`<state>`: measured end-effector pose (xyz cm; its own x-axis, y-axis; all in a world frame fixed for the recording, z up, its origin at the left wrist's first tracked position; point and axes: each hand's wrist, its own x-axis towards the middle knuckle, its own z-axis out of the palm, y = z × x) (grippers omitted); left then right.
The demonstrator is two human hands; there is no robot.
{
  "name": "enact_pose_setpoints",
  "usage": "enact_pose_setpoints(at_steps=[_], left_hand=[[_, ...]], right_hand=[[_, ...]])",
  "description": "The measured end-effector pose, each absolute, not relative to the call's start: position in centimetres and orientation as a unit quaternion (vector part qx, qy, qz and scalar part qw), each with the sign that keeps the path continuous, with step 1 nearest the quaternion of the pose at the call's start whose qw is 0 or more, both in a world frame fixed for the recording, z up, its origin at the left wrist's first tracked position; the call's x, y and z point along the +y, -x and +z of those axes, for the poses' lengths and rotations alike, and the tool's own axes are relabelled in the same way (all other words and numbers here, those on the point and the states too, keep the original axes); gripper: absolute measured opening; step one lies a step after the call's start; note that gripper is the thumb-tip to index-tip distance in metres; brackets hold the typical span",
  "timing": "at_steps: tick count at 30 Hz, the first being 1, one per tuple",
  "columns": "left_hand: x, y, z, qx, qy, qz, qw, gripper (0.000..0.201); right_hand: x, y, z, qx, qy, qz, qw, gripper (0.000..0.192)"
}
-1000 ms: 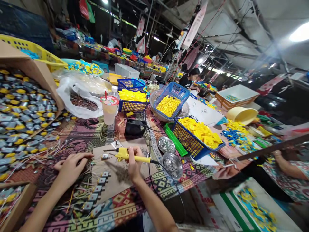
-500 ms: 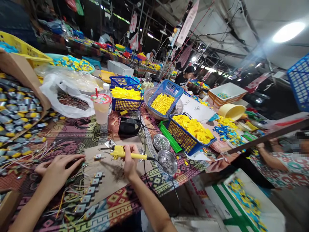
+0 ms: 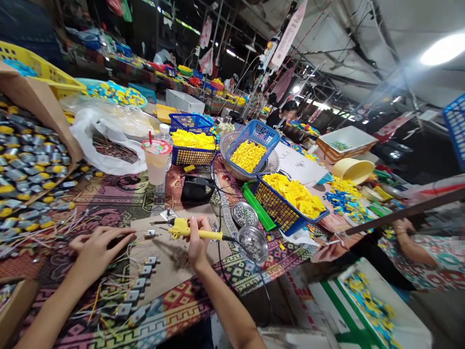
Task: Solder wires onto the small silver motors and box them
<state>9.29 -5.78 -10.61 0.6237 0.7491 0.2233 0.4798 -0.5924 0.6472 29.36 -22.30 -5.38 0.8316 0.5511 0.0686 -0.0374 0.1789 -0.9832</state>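
Note:
My right hand (image 3: 199,241) grips a yellow soldering iron (image 3: 180,227), its dark tip pointing left above a sheet of cardboard (image 3: 174,276). Just below the tip lies a small silver motor (image 3: 150,233) on the cardboard. Thumb and forefinger of my left hand (image 3: 100,249) are pinched together a little left of that motor; a thin wire hangs at the fingertips, though the pinch point is small and hard to see. Several more motors (image 3: 139,283) with wires attached stand in a slanting row along the cardboard's left edge.
Two metal dishes (image 3: 250,244) of small parts sit right of the cardboard, near blue baskets (image 3: 290,203) of yellow pieces. Behind stand a black box (image 3: 197,189) and a drink cup (image 3: 156,167). Motors (image 3: 27,165) are heaped at left. A co-worker's arm (image 3: 414,247) shows at right.
My left hand has moved slightly right, closer to the single motor. The soldering iron stays in my right hand, nearly still above the motor. The whole view has shifted a little.

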Motion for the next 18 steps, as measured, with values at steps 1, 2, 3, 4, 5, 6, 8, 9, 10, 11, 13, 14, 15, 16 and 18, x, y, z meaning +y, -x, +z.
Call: enact_pose_setpoints(at_steps=[1,2,3,4,5,6,8,9,10,11,13,14,15,16,18], left_hand=[[-5.8,-9.3,-10.6,0.36,-0.856,0.247,0.278,0.042],[-5.9,-9.4,-10.5,0.362,-0.854,0.247,0.28,0.041],[-5.9,-9.4,-10.5,0.364,-0.852,0.248,0.283,0.04],[-5.9,-9.4,-10.4,0.368,-0.85,0.248,0.285,0.039],[-5.9,-9.4,-10.2,0.37,-0.848,0.246,0.288,0.037],[-5.9,-9.4,-10.1,0.37,-0.848,0.241,0.293,0.036],[-5.9,-9.4,-9.9,0.368,-0.85,0.223,0.304,0.036],[-5.9,-9.4,-9.8,0.368,-0.851,0.212,0.309,0.036],[-5.9,-9.5,-9.7,0.371,-0.85,0.202,0.314,0.037],[-5.9,-9.5,-9.7,0.375,-0.849,0.195,0.317,0.038],[-6.1,-9.7,-9.6,0.385,-0.849,0.189,0.31,0.038],[-6.3,-9.8,-9.5,0.387,-0.851,0.189,0.3,0.038],[-6.4,-10.0,-9.4,0.385,-0.855,0.19,0.29,0.037],[-6.6,-10.1,-9.3,0.381,-0.86,0.192,0.28,0.036],[-7.0,-10.4,-9.2,0.376,-0.866,0.196,0.266,0.036]], right_hand=[[-22.4,-29.3,-5.3,-0.209,0.61,0.197,0.739,0.058],[-22.5,-29.3,-5.2,-0.208,0.61,0.196,0.739,0.057],[-22.6,-29.3,-5.0,-0.209,0.611,0.196,0.738,0.057],[-22.7,-29.4,-4.7,-0.213,0.612,0.197,0.736,0.056],[-22.8,-29.4,-4.5,-0.22,0.613,0.199,0.732,0.055],[-22.9,-29.4,-4.2,-0.227,0.616,0.202,0.727,0.054],[-23.1,-29.4,-3.8,-0.241,0.623,0.206,0.715,0.052],[-23.1,-29.5,-3.6,-0.246,0.626,0.209,0.71,0.052],[-23.1,-29.5,-3.5,-0.249,0.629,0.212,0.705,0.051],[-23.1,-29.4,-3.4,-0.252,0.631,0.216,0.702,0.05],[-23.1,-29.3,-3.5,-0.255,0.634,0.22,0.697,0.049],[-23.1,-29.3,-3.6,-0.255,0.635,0.219,0.695,0.049],[-23.1,-29.2,-3.8,-0.254,0.638,0.216,0.694,0.049],[-23.1,-29.2,-3.9,-0.252,0.641,0.211,0.693,0.049],[-23.2,-29.2,-4.3,-0.248,0.648,0.199,0.692,0.048]])
